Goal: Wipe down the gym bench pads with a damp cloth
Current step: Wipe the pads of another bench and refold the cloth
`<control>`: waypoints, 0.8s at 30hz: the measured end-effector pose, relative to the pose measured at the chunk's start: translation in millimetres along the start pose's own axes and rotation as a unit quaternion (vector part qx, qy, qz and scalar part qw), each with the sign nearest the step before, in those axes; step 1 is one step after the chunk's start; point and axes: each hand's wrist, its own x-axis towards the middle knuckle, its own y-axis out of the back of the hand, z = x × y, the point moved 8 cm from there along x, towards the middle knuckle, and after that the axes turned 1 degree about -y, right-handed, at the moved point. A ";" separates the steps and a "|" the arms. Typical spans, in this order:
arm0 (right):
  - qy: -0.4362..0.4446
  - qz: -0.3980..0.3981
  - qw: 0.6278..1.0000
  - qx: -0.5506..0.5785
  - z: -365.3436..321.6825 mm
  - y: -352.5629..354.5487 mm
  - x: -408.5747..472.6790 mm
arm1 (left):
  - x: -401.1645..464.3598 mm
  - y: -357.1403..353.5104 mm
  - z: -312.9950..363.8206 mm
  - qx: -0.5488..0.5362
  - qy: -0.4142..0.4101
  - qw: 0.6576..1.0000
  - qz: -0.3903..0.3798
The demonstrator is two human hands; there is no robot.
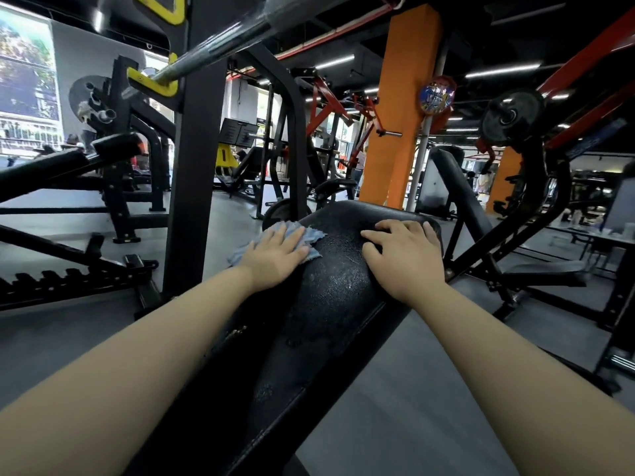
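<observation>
A long black bench pad [330, 290] runs from the bottom of the view up to the middle, its surface shiny and wet in patches. A light blue cloth [311, 237] lies over the pad's far left edge. My left hand [275, 257] presses flat on the cloth with straight fingers. My right hand [403, 255] rests on the pad's far right side, fingers spread and bent a little over the surface, holding nothing.
A black rack upright [192, 166] with yellow hooks stands just left of the pad, and a barbell [220, 42] crosses overhead. An adjustable bench frame [68, 276] lies at left. An orange pillar [402, 104] and red machines stand behind. Grey floor [412, 389] at right.
</observation>
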 end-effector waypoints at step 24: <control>0.024 0.016 0.999 0.014 -1.5 -1.6 -1.8 | 11.3 12.9 38.2 0.021 -0.015 1.000 0.011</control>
